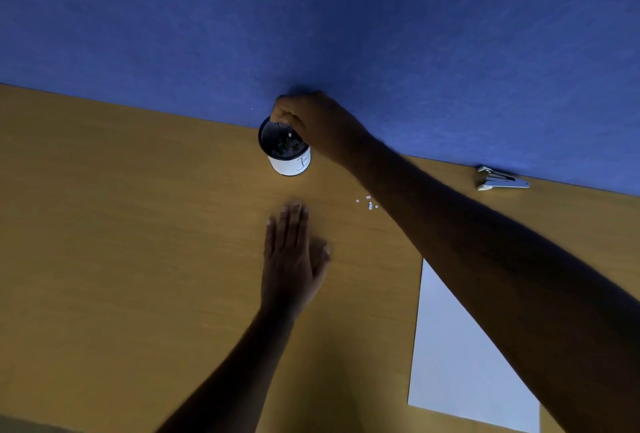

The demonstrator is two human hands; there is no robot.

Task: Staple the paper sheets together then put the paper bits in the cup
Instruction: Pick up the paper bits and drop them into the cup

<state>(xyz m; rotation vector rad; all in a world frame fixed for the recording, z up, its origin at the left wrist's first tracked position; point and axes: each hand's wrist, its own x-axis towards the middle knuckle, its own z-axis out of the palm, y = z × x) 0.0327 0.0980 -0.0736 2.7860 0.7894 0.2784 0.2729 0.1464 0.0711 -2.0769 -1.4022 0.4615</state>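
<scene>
A black mesh cup (284,152) with a white paper label stands at the back of the wooden desk, against the blue wall. My right hand (318,124) hovers over its rim with fingertips pinched together, pointing down into the cup; one white bit shows inside the cup below the fingers. I cannot tell if the fingers still hold any. Several small white paper bits (369,204) lie on the desk to the right of the cup. My left hand (294,252) rests flat on the desk, fingers apart. White paper sheets (457,356) lie at the right, partly under my right forearm.
A silver stapler (502,180) lies at the back right by the wall. The blue wall (311,17) closes off the far edge of the wooden desk (121,224).
</scene>
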